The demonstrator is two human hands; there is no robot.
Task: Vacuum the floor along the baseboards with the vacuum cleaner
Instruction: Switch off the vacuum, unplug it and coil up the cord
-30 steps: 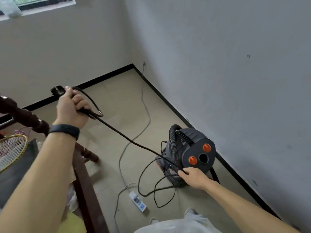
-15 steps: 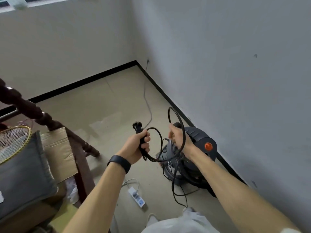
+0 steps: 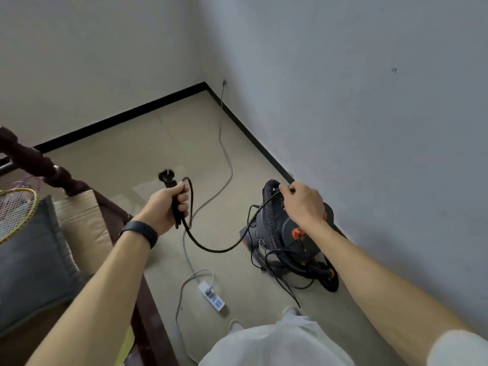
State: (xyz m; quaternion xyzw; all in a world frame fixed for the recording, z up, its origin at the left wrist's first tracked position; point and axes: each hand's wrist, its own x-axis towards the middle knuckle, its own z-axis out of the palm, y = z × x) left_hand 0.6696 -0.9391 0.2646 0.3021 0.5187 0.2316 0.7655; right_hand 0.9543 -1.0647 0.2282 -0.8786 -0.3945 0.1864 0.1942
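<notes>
Beside the baseboard (image 3: 264, 149) at three o'clock, the vacuum cleaner (image 3: 287, 231) sits unplugged; the right hand (image 3: 303, 204) pinches its cord (image 3: 211, 249) above the hose (image 3: 269, 223) while the left hand (image 3: 167, 207), at nine o'clock, fists the looped plug (image 3: 166, 177) end, apparently freeing slack for the power strip (image 3: 212, 299) at six.

Dim, flat, even light, soft shadows, slight overall softness, and wide-angle bending at the edges.

Room corner under even light: pale walls (image 3: 343, 101) meet a beige tiled floor (image 3: 163, 143) at a black baseboard (image 3: 118, 118); dark turned-wood furniture (image 3: 34, 159), a grey cushion (image 3: 29, 260) and a badminton racket (image 3: 15, 210) at left.
</notes>
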